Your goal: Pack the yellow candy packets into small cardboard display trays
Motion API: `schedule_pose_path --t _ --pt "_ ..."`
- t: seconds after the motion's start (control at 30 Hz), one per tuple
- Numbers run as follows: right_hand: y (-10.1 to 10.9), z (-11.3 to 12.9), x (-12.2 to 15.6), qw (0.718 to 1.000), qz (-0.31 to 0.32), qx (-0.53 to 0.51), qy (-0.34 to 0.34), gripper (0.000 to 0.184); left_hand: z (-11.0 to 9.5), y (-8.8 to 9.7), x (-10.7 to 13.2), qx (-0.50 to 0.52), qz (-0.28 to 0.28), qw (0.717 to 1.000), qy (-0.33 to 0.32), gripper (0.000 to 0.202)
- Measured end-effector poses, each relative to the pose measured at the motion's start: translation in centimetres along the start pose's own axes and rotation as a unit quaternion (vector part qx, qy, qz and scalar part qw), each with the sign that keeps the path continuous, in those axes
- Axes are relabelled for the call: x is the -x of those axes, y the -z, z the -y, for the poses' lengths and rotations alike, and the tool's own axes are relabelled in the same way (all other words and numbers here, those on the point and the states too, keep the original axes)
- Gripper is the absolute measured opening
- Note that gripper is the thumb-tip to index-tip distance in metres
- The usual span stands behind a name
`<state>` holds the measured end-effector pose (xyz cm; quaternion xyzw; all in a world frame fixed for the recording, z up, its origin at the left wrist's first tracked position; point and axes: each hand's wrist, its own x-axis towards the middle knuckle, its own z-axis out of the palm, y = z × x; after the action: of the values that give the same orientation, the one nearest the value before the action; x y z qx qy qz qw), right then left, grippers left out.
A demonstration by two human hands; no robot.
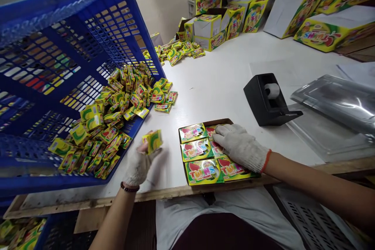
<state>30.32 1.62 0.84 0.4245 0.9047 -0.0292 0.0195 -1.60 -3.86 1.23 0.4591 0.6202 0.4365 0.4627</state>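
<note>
My left hand (140,167), in a white knit glove and slightly blurred, grips a small yellow-green candy box (152,141) above the table, between the crate and the tray. My right hand (238,145), also gloved, lies over the right side of a shallow cardboard tray (184,164), its fingers on the candy boxes there. Rows of boxes printed "TWINS" (203,172) fill the tray face up; my right hand hides some of them. Left of my left hand, a blue plastic crate (140,27) lies tipped on its side, with a heap of similar candy boxes (117,113) spilling toward the table.
A black tape dispenser (263,101) stands right of the tray, near clear plastic covers (336,113). Large printed cartons (319,33) are stacked along the back right. More loose candy boxes (178,52) lie at the back. The wooden table edge (172,193) runs along the front.
</note>
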Motion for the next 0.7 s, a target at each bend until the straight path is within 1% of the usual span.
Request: schedule_pose_path --t 0.03,0.07,0.1,0.13,0.17,0.2,0.23,0.27,0.3,0.33,0.4,0.43,0.47,0.5,0.53,0.57,0.6,0.63,0.67,0.7 --pt "-0.1 -0.1 0.0 1.000 -0.007 0.002 0.008 0.023 -1.2 -1.3 0.3 0.122 0.048 0.991 0.033 0.071" --pt "-0.1 -0.3 0.1 1.000 -0.008 -0.005 0.013 0.023 -2.4 -2.6 0.6 0.213 0.088 0.971 0.055 0.070" --pt "0.0 -0.5 0.1 1.000 -0.006 -0.024 0.015 0.023 -3.4 -3.9 0.7 0.275 0.110 0.952 0.071 0.066" --pt "0.2 -0.6 0.2 0.998 -0.007 -0.056 0.014 0.022 -4.1 -5.1 0.8 0.311 0.130 0.938 0.085 0.062" --pt "0.5 -0.7 0.2 0.995 -0.014 -0.102 0.007 0.022 -4.7 -6.3 0.8 0.329 0.139 0.929 0.092 0.057" --pt "0.9 -0.7 0.3 0.986 -0.026 -0.163 -0.004 0.022 -5.0 -7.4 0.7 0.336 0.143 0.926 0.091 0.053" --pt "1.5 -0.6 0.4 0.971 -0.040 -0.235 -0.013 0.024 -5.2 -8.5 0.7 0.333 0.146 0.928 0.083 0.050" --pt "2.1 -0.4 0.5 0.949 -0.054 -0.311 -0.021 0.027 -5.2 -9.4 0.6 0.325 0.144 0.933 0.066 0.048" --pt "2.7 -0.3 0.6 0.920 -0.066 -0.385 -0.030 0.031 -5.2 -10.2 0.6 0.309 0.139 0.940 0.043 0.046" --pt "3.3 -0.1 0.6 0.887 -0.080 -0.452 -0.046 0.038 -5.3 -10.9 0.6 0.283 0.129 0.950 0.016 0.042" --pt "4.5 -0.1 0.4 0.810 -0.106 -0.569 -0.091 0.053 -5.5 -11.7 0.7 0.192 0.095 0.975 -0.058 0.029" --pt "5.1 -0.4 0.2 0.770 -0.104 -0.619 -0.114 0.058 -5.8 -11.9 0.7 0.134 0.085 0.981 -0.107 0.023" --pt "5.6 -0.8 -0.1 0.737 -0.083 -0.660 -0.124 0.061 -6.1 -12.0 0.7 0.074 0.088 0.980 -0.164 0.018" --pt "6.2 -1.4 -0.3 0.718 -0.040 -0.686 -0.109 0.061 -6.4 -12.0 0.7 0.016 0.105 0.969 -0.223 0.016" --pt "6.6 -2.1 -0.6 0.716 0.016 -0.694 -0.071 0.058 -6.7 -12.0 0.5 -0.034 0.127 0.951 -0.281 0.018" --pt "7.0 -2.9 -0.9 0.727 0.069 -0.682 -0.024 0.055 -6.9 -12.0 0.3 -0.076 0.146 0.931 -0.327 0.023" --pt "7.4 -3.6 -1.2 0.748 0.107 -0.655 0.018 0.051 -7.0 -12.0 0.1 -0.112 0.152 0.914 -0.359 0.031" --pt "7.5 -4.2 -1.5 0.775 0.121 -0.619 0.045 0.048 -7.0 -12.0 -0.2 -0.145 0.140 0.905 -0.374 0.039" --pt "7.5 -4.7 -1.8 0.804 0.109 -0.583 0.047 0.046 -6.8 -12.0 -0.6 -0.177 0.118 0.902 -0.375 0.047" --pt "7.3 -5.1 -2.1 0.833 0.079 -0.548 0.027 0.043 -6.4 -12.1 -1.0 -0.211 0.091 0.903 -0.364 0.053"
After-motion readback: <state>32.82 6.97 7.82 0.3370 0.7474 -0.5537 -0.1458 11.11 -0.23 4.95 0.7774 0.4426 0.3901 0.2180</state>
